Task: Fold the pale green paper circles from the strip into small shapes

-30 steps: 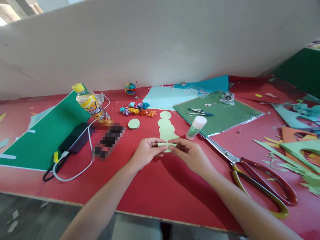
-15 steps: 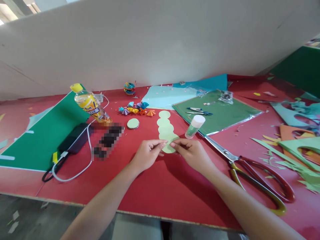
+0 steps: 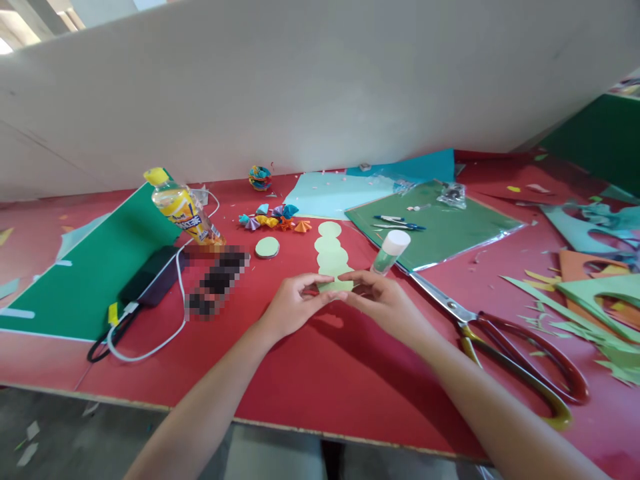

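Note:
My left hand (image 3: 291, 303) and my right hand (image 3: 383, 299) meet over the near end of a column of pale green paper circles (image 3: 331, 247) on the table. Between their fingertips they pinch a pale green paper circle (image 3: 338, 287), bent so that only a half-round band shows. Fingers cover its ends. Just beyond my right hand a glue stick (image 3: 391, 252) with a white cap stands upright. To the left of the column lies a small stack of green paper circles (image 3: 267, 247).
Large scissors (image 3: 453, 305) lie right of my right hand. Behind are a green sheet (image 3: 450, 233) with a compass and several folded colored papers (image 3: 275, 219). A drink bottle (image 3: 185, 212), black box (image 3: 150, 277) and white cable are left. Paper offcuts (image 3: 600, 300) lie far right.
The paper circle in my fingers lay flat and round before; now it is bent over into a half shape. Thumbs and fingers of both hands have come closer together.

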Tool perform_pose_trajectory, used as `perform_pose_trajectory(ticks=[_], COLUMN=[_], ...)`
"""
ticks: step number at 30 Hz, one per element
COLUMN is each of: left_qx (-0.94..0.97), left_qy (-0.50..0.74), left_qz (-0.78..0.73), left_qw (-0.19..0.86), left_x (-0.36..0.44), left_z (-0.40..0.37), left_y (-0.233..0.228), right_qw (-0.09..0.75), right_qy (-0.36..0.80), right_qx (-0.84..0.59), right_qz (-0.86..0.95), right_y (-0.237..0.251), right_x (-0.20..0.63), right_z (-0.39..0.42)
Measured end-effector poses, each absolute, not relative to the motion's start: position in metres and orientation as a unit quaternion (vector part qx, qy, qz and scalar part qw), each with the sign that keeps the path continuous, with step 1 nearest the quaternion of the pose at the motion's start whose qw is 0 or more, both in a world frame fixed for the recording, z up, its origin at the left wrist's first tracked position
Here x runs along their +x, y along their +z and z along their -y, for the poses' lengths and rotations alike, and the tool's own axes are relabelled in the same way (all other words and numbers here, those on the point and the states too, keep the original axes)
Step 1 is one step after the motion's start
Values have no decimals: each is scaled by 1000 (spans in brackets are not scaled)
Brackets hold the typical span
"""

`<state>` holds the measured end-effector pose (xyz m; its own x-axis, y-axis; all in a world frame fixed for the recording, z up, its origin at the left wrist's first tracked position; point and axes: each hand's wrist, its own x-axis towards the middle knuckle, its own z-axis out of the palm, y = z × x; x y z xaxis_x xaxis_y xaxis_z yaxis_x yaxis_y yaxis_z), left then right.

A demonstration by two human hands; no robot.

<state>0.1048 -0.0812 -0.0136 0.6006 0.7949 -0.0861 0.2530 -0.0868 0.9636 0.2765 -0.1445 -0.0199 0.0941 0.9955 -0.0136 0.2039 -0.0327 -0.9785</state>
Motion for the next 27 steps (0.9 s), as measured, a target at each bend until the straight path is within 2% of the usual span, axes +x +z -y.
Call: perform_pose_trajectory(ticks=[4,8,12,17,20,24,27], left_qx=[696,717,703,704,760,824,844], left_qy=[257,279,295,245,204,179,177], left_qz=[-367,-375,-382,-377,-361,-350,-346], left_qw=[562,516,522,549,500,407,369], left_x=[105,105,106,105,104,102,101], left_z=[80,81,81,78,76,73,71], left_y=[-13,-11,-15,-21,-25,-28,-28], right_qw=[450,438,445,465,416,337,324], right_qy=[398,404,436,424,398,311,261], right_qx=[-593,-588,-584,-576,-585,-606,-583], right_qz=[537,547,521,523,571,651,697], right_y=[-26,-26,-24,-30,-35,-39,-41], right_x=[276,276,276,278,282,285,285], right_z=[144,145,145,141,140,140,139])
